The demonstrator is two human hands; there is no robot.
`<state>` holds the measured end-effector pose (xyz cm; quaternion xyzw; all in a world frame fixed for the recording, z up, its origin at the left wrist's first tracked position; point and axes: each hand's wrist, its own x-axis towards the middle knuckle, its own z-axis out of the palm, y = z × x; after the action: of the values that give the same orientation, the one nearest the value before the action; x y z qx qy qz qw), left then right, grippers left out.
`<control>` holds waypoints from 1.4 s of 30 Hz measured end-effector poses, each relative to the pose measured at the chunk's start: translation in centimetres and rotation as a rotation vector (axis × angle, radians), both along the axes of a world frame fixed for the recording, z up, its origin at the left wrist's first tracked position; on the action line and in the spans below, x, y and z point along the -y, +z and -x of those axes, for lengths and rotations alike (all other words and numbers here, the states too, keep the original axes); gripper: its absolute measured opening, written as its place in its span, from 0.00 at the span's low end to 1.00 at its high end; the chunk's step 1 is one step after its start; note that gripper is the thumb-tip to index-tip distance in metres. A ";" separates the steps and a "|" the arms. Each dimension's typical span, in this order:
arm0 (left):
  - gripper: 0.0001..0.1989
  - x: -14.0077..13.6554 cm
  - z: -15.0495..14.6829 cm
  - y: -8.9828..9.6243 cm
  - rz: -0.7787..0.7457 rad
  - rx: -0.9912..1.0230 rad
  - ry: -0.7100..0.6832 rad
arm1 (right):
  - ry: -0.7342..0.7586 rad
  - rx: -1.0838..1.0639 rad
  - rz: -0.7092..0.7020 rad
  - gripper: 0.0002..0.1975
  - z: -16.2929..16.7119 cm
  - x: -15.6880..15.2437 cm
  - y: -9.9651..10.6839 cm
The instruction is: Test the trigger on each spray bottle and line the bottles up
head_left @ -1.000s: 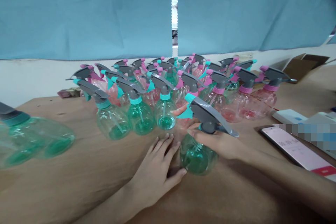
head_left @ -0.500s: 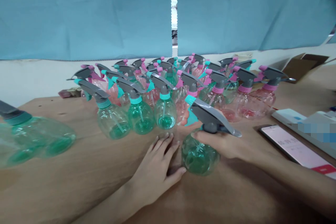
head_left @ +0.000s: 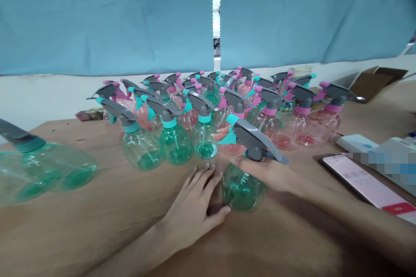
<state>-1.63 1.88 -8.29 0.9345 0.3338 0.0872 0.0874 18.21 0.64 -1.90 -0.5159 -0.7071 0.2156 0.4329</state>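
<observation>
My right hand [head_left: 269, 173] is around the neck of a green spray bottle [head_left: 243, 188] with a grey head and turquoise nozzle. Its thumb lies on the near side below the head, while fingertips show on the far side by the trigger. The bottle stands nearly upright, its base at or close to the table; I cannot tell if it touches. My left hand [head_left: 195, 212] lies flat on the wooden table just left of this bottle, fingers spread, holding nothing. In front of the left hand stand several green spray bottles [head_left: 177, 145], each with a little green at the bottom.
Behind them are rows of pink spray bottles [head_left: 302, 127] and more green ones. Another green bottle [head_left: 48, 169] stands at the far left. On the right lie a phone [head_left: 364, 181] and a white box [head_left: 360, 149]. An open cardboard box [head_left: 373, 84] sits at the back right.
My right hand and the green spray bottle have shifted slightly left. The right fingertips now reach further out past the trigger. My left hand stays in place.
</observation>
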 end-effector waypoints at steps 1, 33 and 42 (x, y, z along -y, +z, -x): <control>0.32 0.1 0.0 0.0 0.009 0.014 0.001 | 0.016 -0.030 0.005 0.08 0.0 0.0 0.0; 0.22 4.9 16.0 3.7 -0.311 0.430 0.397 | 0.715 0.171 -0.197 0.34 18.4 -2.6 2.4; 0.31 0.6 21.1 2.9 -0.424 0.370 0.613 | 0.155 0.384 -0.533 0.13 15.7 -7.0 8.2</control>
<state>-22.77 1.30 -5.36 0.7577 0.5499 0.3427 -0.0785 2.53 7.67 6.32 -0.3606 -0.8442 -0.0457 0.3939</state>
